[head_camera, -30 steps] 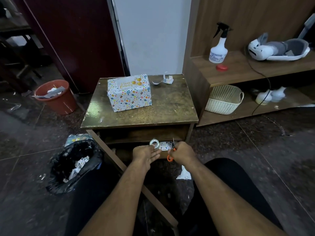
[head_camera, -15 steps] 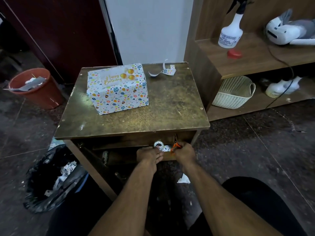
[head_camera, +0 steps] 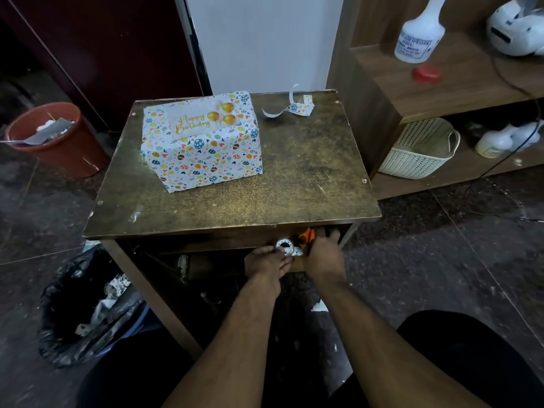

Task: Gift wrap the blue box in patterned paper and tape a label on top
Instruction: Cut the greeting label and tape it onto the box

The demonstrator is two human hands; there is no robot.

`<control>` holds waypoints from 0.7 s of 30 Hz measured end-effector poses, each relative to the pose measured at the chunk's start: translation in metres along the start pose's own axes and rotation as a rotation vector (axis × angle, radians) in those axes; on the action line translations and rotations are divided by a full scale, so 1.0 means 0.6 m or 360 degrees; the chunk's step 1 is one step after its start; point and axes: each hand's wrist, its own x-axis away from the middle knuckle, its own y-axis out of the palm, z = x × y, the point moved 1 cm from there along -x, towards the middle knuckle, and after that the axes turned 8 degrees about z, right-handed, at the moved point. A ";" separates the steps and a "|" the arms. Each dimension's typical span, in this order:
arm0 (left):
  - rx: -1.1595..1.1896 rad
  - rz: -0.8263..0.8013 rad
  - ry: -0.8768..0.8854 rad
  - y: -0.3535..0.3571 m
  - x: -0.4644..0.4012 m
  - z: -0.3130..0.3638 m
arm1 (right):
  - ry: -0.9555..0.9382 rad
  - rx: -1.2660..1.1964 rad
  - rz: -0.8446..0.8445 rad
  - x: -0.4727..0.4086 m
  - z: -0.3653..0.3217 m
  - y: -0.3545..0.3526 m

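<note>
The box (head_camera: pixel 203 148), wrapped in white patterned paper, stands at the back left of the small wooden table (head_camera: pixel 294 187), with a "Happy Birthday" label (head_camera: pixel 203 120) on its top. Both hands are low at the open compartment under the table's front edge. My left hand (head_camera: pixel 266 263) lies with its fingers against a tape roll (head_camera: pixel 284 246). My right hand (head_camera: pixel 323 254) reaches into the compartment with straight fingers, right beside orange-handled scissors (head_camera: pixel 306 235). A bit of patterned paper (head_camera: pixel 297 252) lies by the tape.
A curled paper offcut (head_camera: pixel 290 108) lies at the table's back right. On the floor are a red bin (head_camera: pixel 56 139) far left and a black bag of scraps (head_camera: pixel 88 307) near left. Right, shelves hold a spray bottle (head_camera: pixel 418 33), red cap (head_camera: pixel 426 73) and white basket (head_camera: pixel 421 151).
My view has moved closer and over the table. Both hands, the tape roll and the scissors have slid farther in under the table's front edge. The wrapped box has not moved.
</note>
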 end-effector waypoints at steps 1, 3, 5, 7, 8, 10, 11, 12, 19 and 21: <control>-0.0002 -0.0008 0.0004 0.000 0.002 0.001 | -0.0017 0.0024 0.0037 0.007 -0.001 -0.002; -0.0003 -0.0041 0.0011 0.000 0.009 0.004 | -0.0033 -0.0077 0.0065 0.019 -0.001 0.002; -0.0015 -0.0049 0.0035 0.001 0.014 0.008 | 0.0021 -0.0405 -0.0014 0.028 0.000 0.008; -0.0061 -0.0048 0.0060 -0.002 0.015 0.009 | 0.0086 -0.0610 -0.0090 0.036 0.003 0.012; -0.0078 -0.0060 0.0058 -0.002 0.015 0.008 | 0.0110 -0.0654 -0.0106 0.037 0.004 0.014; -0.0099 -0.0075 0.0042 -0.002 0.016 0.007 | 0.0202 -0.0740 -0.0108 0.032 0.009 0.021; -0.0100 -0.0071 0.0035 -0.003 0.017 0.006 | 0.0253 -0.0808 -0.0108 0.027 0.009 0.025; -0.0103 -0.0061 0.0039 -0.003 0.017 0.007 | 0.0313 -0.0877 -0.0106 0.021 0.007 0.027; -0.0250 -0.0101 0.0078 0.016 0.005 0.009 | 0.0235 -0.0691 0.0022 -0.021 -0.020 0.041; -0.0262 -0.0088 0.0080 0.017 0.004 0.008 | 0.0164 -0.0566 -0.0026 -0.022 -0.025 0.052</control>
